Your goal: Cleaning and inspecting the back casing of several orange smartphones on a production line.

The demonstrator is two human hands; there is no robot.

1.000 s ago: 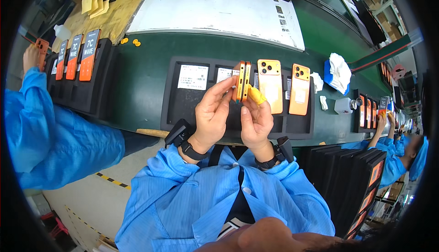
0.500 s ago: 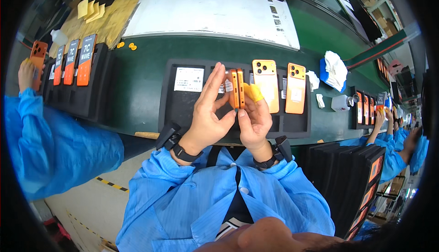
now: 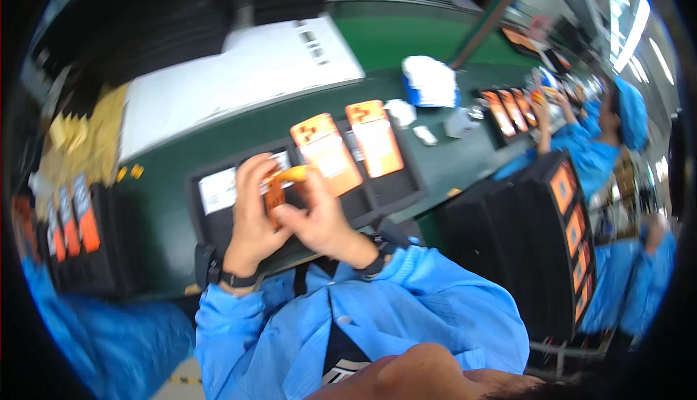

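Observation:
Between my left hand (image 3: 248,215) and my right hand (image 3: 323,215) orange phones (image 3: 274,200) stand on edge, gripped from both sides. They are blurred, so I cannot count them here. A yellow finger cover (image 3: 294,174) sits on a finger of my right hand, bent over the phones' upper end. Just beneath my hands lies a black foam tray (image 3: 408,182). In its right part rest one orange phone (image 3: 330,160) and another orange phone (image 3: 376,142), camera side up. A white printed label (image 3: 218,191) is at the tray's left.
Black racks of boxed phones (image 3: 86,218) stand at the left, beside a person's blue sleeve (image 3: 109,335). Stacked black trays (image 3: 501,240) rise at my right. Beyond the tray are white wipes in a blue holder (image 3: 430,84) and a small bottle (image 3: 461,122). Co-workers sit farther right.
My view has turned to the right and tilted, so the bench appears slanted and blurred. My hands still hold the phones, now closer together, with the phones turned.

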